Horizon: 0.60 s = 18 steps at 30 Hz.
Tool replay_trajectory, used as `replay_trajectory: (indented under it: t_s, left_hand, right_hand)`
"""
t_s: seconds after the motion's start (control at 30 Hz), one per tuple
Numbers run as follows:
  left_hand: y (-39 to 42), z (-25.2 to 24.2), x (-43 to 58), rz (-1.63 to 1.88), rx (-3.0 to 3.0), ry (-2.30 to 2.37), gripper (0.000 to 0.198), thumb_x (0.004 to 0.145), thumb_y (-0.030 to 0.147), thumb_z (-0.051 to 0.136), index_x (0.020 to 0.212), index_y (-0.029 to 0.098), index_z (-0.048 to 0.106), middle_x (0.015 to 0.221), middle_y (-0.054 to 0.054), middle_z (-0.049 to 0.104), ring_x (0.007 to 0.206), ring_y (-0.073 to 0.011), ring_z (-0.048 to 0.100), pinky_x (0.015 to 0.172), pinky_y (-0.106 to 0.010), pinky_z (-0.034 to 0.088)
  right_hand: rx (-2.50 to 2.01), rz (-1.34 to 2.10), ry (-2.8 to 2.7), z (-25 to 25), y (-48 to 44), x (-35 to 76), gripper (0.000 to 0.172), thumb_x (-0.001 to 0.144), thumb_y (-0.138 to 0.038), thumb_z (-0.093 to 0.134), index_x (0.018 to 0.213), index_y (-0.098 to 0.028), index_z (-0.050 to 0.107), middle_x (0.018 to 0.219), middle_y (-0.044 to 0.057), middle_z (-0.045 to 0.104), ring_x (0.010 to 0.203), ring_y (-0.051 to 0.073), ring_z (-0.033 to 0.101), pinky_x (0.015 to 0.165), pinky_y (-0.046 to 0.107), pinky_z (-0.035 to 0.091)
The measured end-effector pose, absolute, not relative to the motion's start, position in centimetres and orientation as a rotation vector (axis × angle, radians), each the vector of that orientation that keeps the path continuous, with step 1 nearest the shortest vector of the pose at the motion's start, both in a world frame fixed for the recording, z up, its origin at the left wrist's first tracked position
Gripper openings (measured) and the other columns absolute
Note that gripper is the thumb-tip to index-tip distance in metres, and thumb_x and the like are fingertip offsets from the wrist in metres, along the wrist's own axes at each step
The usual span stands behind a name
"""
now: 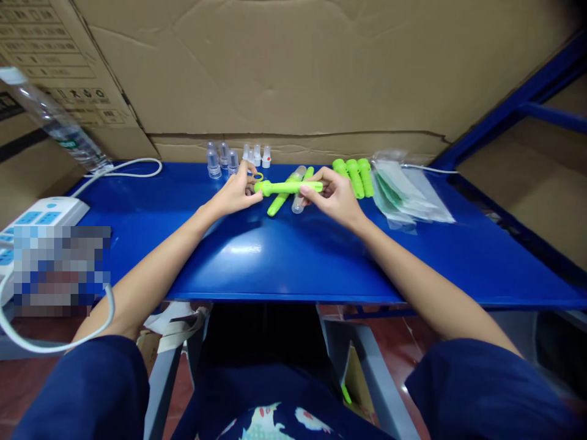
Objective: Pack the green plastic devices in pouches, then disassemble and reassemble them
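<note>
A lime-green plastic tube (287, 187) with a ringed end lies level between my two hands, above the blue table. My left hand (238, 190) pinches its ringed left end, where a small yellow-green loop (258, 176) shows by the fingertips. Its right end is gripped by my right hand (334, 195), thumb in front. Behind and below it, another green tube (276, 205) and a clear tube (298, 205) lie crossed on the table; the held tube and my right hand hide parts of them.
Several clear caps (213, 162) and white caps (266, 157) stand at the back. Green ribbed pieces (353, 177) and plastic packets (413, 189) lie to the right. A power strip (50, 214) with a white cable and a water bottle (64, 131) are at left. Cardboard (293, 67) walls the back.
</note>
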<state>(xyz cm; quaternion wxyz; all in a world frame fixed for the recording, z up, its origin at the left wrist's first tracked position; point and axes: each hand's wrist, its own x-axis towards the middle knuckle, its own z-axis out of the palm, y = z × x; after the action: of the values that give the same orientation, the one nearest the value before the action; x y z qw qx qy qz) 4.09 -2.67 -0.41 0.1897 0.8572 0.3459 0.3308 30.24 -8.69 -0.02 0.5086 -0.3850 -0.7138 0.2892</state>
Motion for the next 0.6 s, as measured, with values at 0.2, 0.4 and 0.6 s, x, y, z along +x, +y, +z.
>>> replay_trajectory:
  t_s: [0.2, 0.4, 0.6]
  left_hand:
    - [-2.4, -0.8, 3.9, 0.971, 2.596, 0.981, 0.004, 0.09, 0.022, 0.054, 0.086, 0.02, 0.052, 0.104, -0.012, 0.071, 0.103, -0.0231, 0.068, 0.09, -0.037, 0.053]
    - [-2.4, -0.6, 5.3, 1.065, 2.584, 1.136, 0.009, 0.089, 0.018, 0.053, 0.08, 0.021, 0.053, 0.105, -0.012, 0.07, 0.106, -0.0264, 0.066, 0.097, -0.043, 0.051]
    - [-1.7, -0.6, 4.4, 1.113, 2.47, 1.295, 0.012, 0.081, 0.016, 0.057, 0.074, 0.021, 0.049, 0.095, -0.009, 0.072, 0.087, -0.0216, 0.065, 0.083, -0.036, 0.052]
  right_hand:
    - [-1.008, 0.298, -1.848, 0.0, -11.3, 28.1, 0.043, 0.086, -0.066, 0.068, 0.085, -0.024, 0.056, 0.075, 0.004, 0.072, 0.064, 0.022, 0.069, 0.069, 0.04, 0.058]
    - [-1.109, 0.225, -1.785, -0.2, -12.0, 27.1, 0.041, 0.087, -0.066, 0.066, 0.087, -0.026, 0.058, 0.076, 0.005, 0.072, 0.072, 0.028, 0.071, 0.079, 0.049, 0.059]
    - [-1.119, 0.284, -1.784, -0.2, -12.0, 26.9, 0.045, 0.087, -0.069, 0.065, 0.089, -0.025, 0.058, 0.076, 0.006, 0.073, 0.071, 0.029, 0.073, 0.078, 0.049, 0.06]
